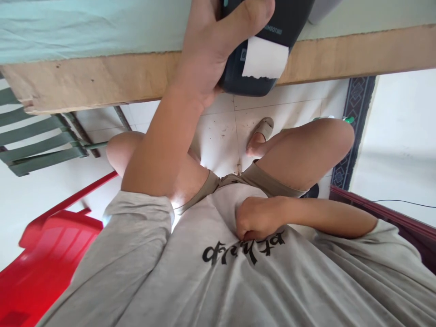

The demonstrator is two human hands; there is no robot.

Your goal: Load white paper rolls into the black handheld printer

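My left hand grips a black handheld label printer at the top of the head view, with the thumb across its face. A blank white strip of label paper with a ragged edge sticks out of the printer. The printer overhangs the near edge of a wooden-edged table. Against the front of my grey T-shirt, my right hand is closed with its fingers curled in. Whether it pinches the cloth or something else is hidden.
Pale green cloth or sheeting covers the tabletop. A red plastic chair stands at lower left, below a green-strapped folding seat. My legs are beneath the table edge, above the tiled floor. A patterned dark border runs along the right.
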